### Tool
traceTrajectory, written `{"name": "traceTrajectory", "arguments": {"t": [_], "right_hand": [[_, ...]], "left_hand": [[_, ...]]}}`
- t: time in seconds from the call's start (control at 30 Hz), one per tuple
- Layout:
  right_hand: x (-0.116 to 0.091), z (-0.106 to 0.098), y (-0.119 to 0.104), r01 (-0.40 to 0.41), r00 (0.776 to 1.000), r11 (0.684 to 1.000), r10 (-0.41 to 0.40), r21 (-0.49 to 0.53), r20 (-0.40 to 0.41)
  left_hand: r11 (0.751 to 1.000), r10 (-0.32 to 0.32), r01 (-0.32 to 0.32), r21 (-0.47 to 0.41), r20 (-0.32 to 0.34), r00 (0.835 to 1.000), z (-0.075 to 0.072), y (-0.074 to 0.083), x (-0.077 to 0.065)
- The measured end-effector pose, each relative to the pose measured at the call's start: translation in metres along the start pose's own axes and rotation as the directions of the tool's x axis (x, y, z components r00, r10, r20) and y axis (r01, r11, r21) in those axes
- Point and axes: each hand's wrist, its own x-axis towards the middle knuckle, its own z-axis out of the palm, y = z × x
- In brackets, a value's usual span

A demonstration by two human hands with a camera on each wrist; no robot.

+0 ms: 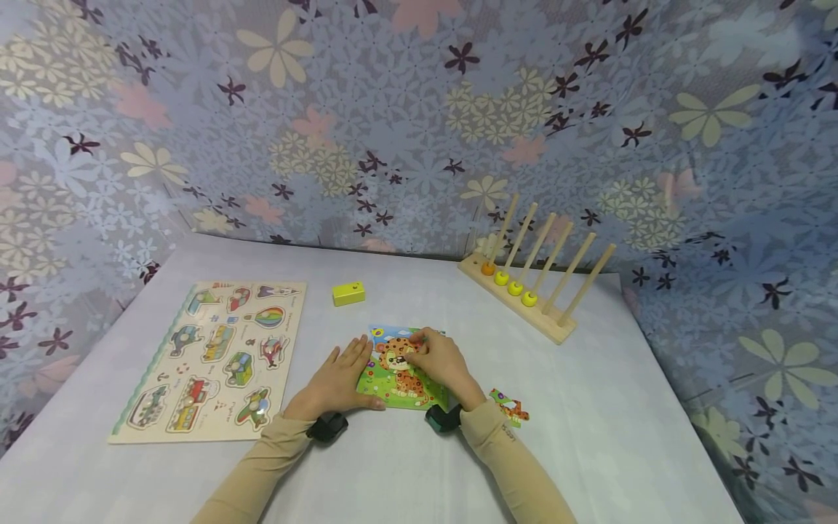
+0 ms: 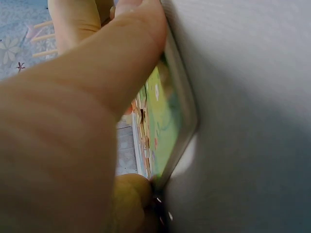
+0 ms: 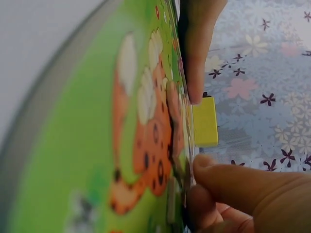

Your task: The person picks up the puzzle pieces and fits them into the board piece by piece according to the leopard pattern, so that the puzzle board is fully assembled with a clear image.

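A leopard picture puzzle (image 1: 402,391) with a green and blue background lies on the table between the hands. My left hand (image 1: 337,382) rests along its left side, fingers stretched toward the top corner and thumb at the bottom edge. Over the leopard's face, my right hand (image 1: 445,360) has curled fingers, with thumb and forefinger pinching a puzzle piece largely hidden by them. In the right wrist view, the thumb (image 3: 206,162) and bent fingers meet close against the puzzle's surface. A loose puzzle piece (image 1: 513,409) with part of the picture lies beside the right forearm.
At left lies a wooden peg board (image 1: 216,389) with vehicle pictures. A small yellow block (image 1: 348,294) sits behind the puzzle. Back right stands a wooden rack (image 1: 550,326) of upright pegs, with orange and yellow beads low on some. A flowered cloth (image 1: 419,145) hangs behind the table.
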Motion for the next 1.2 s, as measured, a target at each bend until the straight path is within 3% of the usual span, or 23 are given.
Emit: {"name": "traceTrajectory", "arguments": {"t": [0.27, 0.47, 0.83, 0.93, 1.03, 1.13, 1.2], "right_hand": [[0.002, 0.003, -0.002, 0.004, 0.999, 0.996, -0.007, -0.090, -0.032], [0.002, 0.001, -0.005, 0.022, 1.000, 0.991, -0.024, -0.134, -0.011], [0.000, 0.002, -0.001, 0.042, 0.999, 0.989, -0.045, -0.140, -0.018], [0.001, 0.000, 0.005, 0.067, 0.998, 0.995, -0.067, -0.075, -0.004], [0.000, -0.007, 0.013, 0.072, 0.997, 0.994, -0.075, 0.077, 0.033], [-0.005, -0.022, 0.021, 0.056, 0.996, 0.971, -0.072, 0.232, 0.058], [-0.010, -0.036, 0.027, 0.060, 0.996, 0.959, -0.076, 0.277, 0.046]], "left_hand": [[1.000, -0.006, 0.006, -0.002, -0.003, 1.000, 0.002, -0.001, 0.001], [1.000, -0.002, 0.002, 0.000, -0.006, 1.000, 0.001, -0.002, 0.001], [1.000, -0.003, 0.003, 0.006, -0.002, 1.000, 0.000, -0.002, 0.001], [1.000, -0.004, 0.004, 0.006, -0.003, 1.000, 0.000, -0.002, 0.001], [1.000, -0.003, 0.003, 0.005, -0.001, 1.000, 0.000, -0.001, 0.000], [1.000, 0.001, -0.001, 0.002, -0.001, 1.000, 0.000, -0.001, 0.000], [1.000, 0.002, -0.002, 0.000, -0.005, 1.000, 0.000, 0.000, -0.001]]}}
